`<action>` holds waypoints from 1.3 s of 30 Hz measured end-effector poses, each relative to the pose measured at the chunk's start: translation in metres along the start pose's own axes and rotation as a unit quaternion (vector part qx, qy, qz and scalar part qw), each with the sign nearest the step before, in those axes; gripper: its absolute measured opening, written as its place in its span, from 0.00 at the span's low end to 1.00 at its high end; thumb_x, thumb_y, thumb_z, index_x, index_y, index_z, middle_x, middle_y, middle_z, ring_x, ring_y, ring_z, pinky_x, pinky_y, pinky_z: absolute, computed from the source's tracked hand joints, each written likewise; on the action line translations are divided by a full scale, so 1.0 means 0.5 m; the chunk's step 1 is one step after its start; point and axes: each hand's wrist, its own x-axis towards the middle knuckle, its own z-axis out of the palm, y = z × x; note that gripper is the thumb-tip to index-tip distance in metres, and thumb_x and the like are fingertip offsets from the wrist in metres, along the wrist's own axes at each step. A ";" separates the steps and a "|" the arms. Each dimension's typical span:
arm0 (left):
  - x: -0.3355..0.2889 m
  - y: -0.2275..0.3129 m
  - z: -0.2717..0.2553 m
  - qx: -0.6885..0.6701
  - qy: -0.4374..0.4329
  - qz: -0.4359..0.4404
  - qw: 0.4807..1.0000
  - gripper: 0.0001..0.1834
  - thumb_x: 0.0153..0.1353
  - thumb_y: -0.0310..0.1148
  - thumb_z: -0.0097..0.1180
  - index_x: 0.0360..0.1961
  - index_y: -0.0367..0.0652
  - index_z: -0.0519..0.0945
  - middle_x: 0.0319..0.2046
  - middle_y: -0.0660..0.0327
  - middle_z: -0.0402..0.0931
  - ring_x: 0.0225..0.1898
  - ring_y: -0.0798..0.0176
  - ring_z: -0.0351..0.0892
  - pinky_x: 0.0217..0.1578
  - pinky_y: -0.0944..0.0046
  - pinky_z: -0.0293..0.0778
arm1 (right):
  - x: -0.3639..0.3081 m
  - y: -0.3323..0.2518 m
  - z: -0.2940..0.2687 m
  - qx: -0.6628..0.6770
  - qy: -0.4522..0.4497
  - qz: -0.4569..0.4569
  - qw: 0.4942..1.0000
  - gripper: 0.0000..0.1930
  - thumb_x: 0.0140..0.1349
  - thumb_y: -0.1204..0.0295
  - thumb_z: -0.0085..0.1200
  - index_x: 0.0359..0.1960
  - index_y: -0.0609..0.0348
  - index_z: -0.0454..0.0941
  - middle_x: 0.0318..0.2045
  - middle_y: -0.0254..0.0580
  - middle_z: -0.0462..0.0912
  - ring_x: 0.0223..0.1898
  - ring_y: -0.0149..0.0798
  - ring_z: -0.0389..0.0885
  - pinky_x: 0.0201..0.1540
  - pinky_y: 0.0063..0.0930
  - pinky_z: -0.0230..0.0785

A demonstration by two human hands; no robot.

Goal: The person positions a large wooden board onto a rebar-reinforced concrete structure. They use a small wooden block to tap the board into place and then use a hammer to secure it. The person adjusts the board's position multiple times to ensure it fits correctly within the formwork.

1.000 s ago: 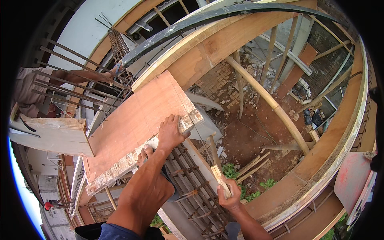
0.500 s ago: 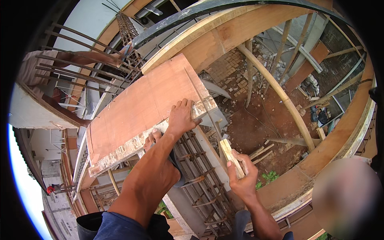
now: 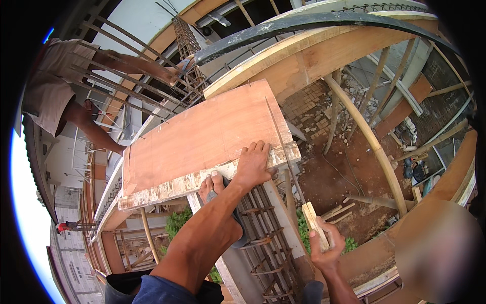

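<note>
A reddish plywood panel [image 3: 202, 139] with a pale, flaking batten [image 3: 167, 189] along its near edge lies across the formwork. My left hand [image 3: 253, 164] grips that edge, its fingers bent over the top. My right hand [image 3: 326, 245] is closed round the pale wooden handle [image 3: 314, 223] of a handsaw. The long, narrow saw blade [image 3: 279, 127] slants over the panel's right end and crosses the batten. My foot [image 3: 212, 181], in a dark sandal, presses against the panel's near edge beside my left hand.
Below runs a rebar cage [image 3: 263, 238] between boards. Right of the panel is a drop to red soil with rubble, crossed by a bamboo pole [image 3: 367, 134]. A black pipe [image 3: 304, 24] arches ahead. Another person [image 3: 66, 81] stands at left among projecting rebar rods [image 3: 121, 83].
My view has shifted, so the scene sits lower and further right. The saw handle is slightly farther from the panel's edge. My left hand keeps its place on the panel.
</note>
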 end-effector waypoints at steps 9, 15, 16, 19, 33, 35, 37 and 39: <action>0.002 0.011 -0.005 0.045 -0.016 -0.002 0.999 0.43 0.48 0.47 0.75 0.62 0.41 0.71 0.51 0.52 0.74 0.58 0.49 0.74 0.54 0.47 0.71 | 0.031 -0.020 -0.008 0.039 0.025 0.017 0.999 0.15 0.64 0.79 0.62 0.52 0.71 0.80 0.44 0.51 0.87 0.45 0.33 0.84 0.49 0.26 0.76; -0.041 -0.016 -0.026 0.047 -0.027 -0.048 0.997 0.45 0.48 0.45 0.76 0.65 0.42 0.68 0.52 0.51 0.73 0.59 0.47 0.74 0.54 0.47 0.73 | 0.052 -0.005 -0.044 0.042 0.007 0.021 0.999 0.12 0.64 0.79 0.62 0.48 0.71 0.81 0.46 0.52 0.87 0.49 0.36 0.84 0.54 0.30 0.75; -0.047 -0.021 -0.023 0.042 -0.025 -0.061 0.997 0.44 0.48 0.44 0.76 0.64 0.42 0.68 0.52 0.51 0.73 0.59 0.47 0.74 0.54 0.46 0.73 | 0.066 0.008 -0.061 0.040 -0.004 0.012 0.999 0.12 0.64 0.79 0.62 0.48 0.71 0.82 0.46 0.52 0.87 0.49 0.36 0.84 0.54 0.30 0.75; -0.048 -0.027 -0.009 0.051 -0.027 -0.055 0.997 0.42 0.47 0.42 0.77 0.60 0.41 0.69 0.52 0.50 0.73 0.59 0.46 0.74 0.54 0.46 0.73 | 0.082 0.043 -0.090 0.039 -0.027 0.001 0.999 0.11 0.64 0.79 0.62 0.47 0.71 0.83 0.45 0.51 0.88 0.49 0.36 0.84 0.54 0.31 0.75; -0.034 -0.017 0.004 0.029 -0.002 -0.083 0.996 0.44 0.47 0.43 0.77 0.63 0.43 0.68 0.52 0.53 0.73 0.59 0.48 0.73 0.54 0.46 0.70 | 0.037 -0.010 0.006 0.024 0.021 -0.015 0.999 0.16 0.65 0.80 0.60 0.54 0.72 0.78 0.49 0.55 0.85 0.51 0.37 0.83 0.54 0.32 0.76; -0.034 -0.013 0.002 0.035 -0.008 -0.086 0.996 0.44 0.47 0.44 0.77 0.64 0.44 0.68 0.52 0.53 0.73 0.59 0.48 0.72 0.55 0.46 0.69 | 0.004 0.041 0.007 0.057 0.041 0.002 0.998 0.17 0.66 0.79 0.60 0.55 0.72 0.77 0.50 0.55 0.84 0.51 0.38 0.82 0.55 0.32 0.75; -0.030 -0.006 -0.003 0.046 -0.014 -0.093 0.994 0.45 0.47 0.47 0.77 0.64 0.45 0.69 0.53 0.53 0.72 0.59 0.48 0.72 0.56 0.45 0.68 | -0.028 0.109 -0.009 0.062 0.055 0.079 0.993 0.17 0.66 0.78 0.60 0.55 0.72 0.76 0.49 0.54 0.84 0.51 0.37 0.82 0.55 0.32 0.74; -0.021 0.007 -0.004 0.015 0.013 -0.071 0.997 0.44 0.47 0.49 0.77 0.63 0.44 0.70 0.53 0.53 0.72 0.59 0.48 0.72 0.57 0.46 0.68 | -0.056 0.180 -0.003 0.043 0.043 0.057 0.997 0.17 0.67 0.75 0.60 0.55 0.71 0.76 0.47 0.52 0.83 0.47 0.35 0.82 0.51 0.29 0.75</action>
